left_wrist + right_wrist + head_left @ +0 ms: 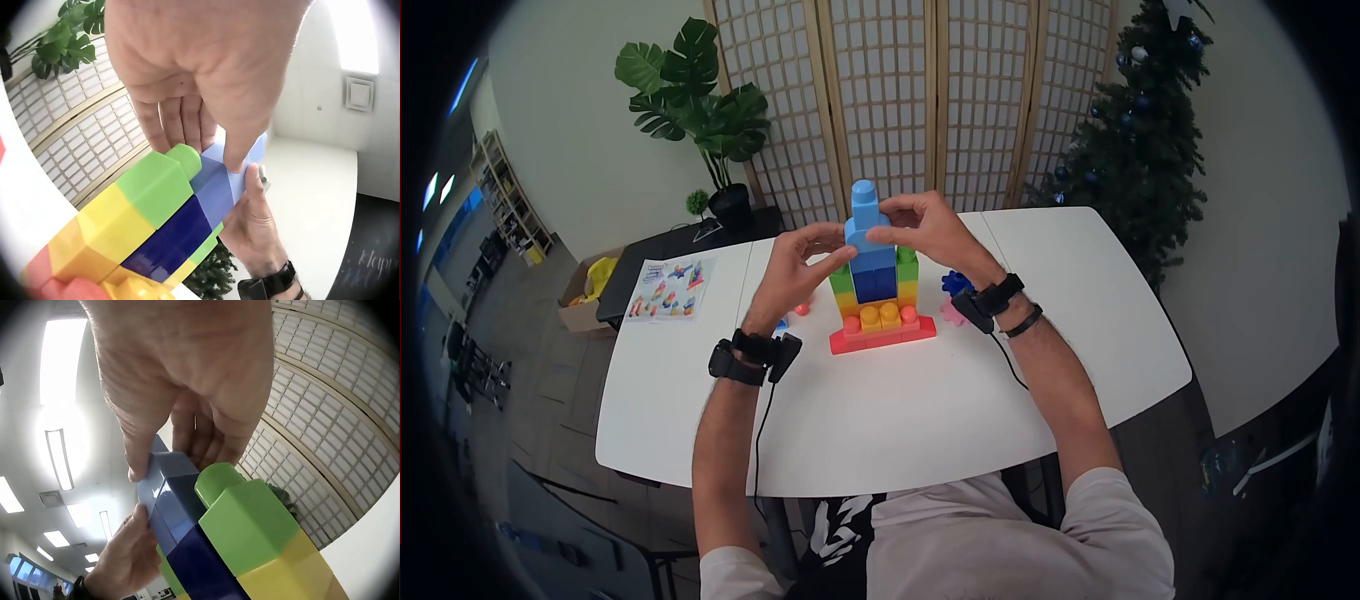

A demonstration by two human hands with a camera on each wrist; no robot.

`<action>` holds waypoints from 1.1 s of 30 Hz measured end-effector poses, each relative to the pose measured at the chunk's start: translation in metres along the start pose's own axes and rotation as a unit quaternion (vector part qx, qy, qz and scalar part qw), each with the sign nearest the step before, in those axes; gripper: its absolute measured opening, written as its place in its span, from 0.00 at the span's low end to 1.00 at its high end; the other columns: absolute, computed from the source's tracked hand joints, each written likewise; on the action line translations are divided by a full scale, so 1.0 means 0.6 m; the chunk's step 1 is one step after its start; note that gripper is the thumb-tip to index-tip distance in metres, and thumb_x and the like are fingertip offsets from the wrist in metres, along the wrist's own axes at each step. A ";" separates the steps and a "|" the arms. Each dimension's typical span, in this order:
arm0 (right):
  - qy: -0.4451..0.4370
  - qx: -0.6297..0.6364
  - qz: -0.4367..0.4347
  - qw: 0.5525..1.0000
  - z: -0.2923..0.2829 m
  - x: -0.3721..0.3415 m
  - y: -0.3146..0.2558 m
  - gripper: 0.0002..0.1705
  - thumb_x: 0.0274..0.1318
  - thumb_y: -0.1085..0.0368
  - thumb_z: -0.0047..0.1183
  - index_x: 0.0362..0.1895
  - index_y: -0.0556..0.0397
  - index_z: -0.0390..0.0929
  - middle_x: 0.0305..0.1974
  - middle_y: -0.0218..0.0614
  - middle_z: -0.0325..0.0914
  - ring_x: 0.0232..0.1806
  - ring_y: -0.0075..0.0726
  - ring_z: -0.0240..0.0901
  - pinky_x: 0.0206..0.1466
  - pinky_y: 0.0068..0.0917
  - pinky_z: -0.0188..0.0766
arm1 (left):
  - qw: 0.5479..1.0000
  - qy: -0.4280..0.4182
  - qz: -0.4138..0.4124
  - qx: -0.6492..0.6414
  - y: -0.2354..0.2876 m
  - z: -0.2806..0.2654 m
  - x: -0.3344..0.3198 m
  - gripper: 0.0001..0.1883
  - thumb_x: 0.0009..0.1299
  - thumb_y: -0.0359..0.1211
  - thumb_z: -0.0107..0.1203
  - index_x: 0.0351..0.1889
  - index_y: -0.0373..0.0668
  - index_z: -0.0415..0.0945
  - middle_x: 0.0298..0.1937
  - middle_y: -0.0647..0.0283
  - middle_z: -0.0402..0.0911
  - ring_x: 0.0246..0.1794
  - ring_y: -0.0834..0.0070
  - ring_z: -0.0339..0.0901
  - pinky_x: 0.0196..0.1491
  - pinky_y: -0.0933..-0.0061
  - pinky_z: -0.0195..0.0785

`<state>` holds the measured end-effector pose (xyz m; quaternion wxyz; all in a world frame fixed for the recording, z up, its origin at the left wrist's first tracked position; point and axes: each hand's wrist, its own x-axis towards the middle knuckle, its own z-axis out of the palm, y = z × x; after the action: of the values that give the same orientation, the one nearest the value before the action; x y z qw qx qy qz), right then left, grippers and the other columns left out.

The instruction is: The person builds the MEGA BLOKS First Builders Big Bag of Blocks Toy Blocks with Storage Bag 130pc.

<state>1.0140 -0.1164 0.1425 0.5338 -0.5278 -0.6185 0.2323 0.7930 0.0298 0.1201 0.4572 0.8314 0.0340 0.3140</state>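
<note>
A rocket-like tower of toy building blocks stands upright on the white table [840, 420]. Its long red base [883, 342] carries yellow, green and dark blue blocks [876, 286], with light blue blocks [865, 205] stacked at the top. My left hand [792, 268] holds the upper light blue part from the left, thumb at its front and fingers reaching behind. From the right, my right hand [940, 238] grips the same part, its thumb [140, 453] along the front face. A green block [156, 181] sits just below the left fingers.
Blue gear-like piece [955, 283] and a pink one [953, 312] lie right of the tower. Small red piece [802, 309] is at its left. A printed picture sheet [668, 290] lies at the table's left. Behind stand a potted plant [730, 205] and a folding screen [880, 100].
</note>
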 end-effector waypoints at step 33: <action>0.036 -0.181 0.094 0.978 -0.097 -0.147 0.094 0.14 0.66 0.61 0.71 0.47 0.58 0.89 0.37 0.33 0.89 0.36 0.23 0.83 0.41 0.26 0.79 | 0.939 0.028 -0.126 0.319 -0.110 -0.169 -0.147 0.19 0.74 0.38 0.72 0.57 0.39 0.86 0.55 0.55 0.90 0.51 0.65 0.88 0.52 0.65 0.82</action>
<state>1.0782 -0.1929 0.0764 0.4275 -0.6796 -0.5778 0.1466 0.6813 0.1126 0.0641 0.2032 0.9133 0.2499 0.2494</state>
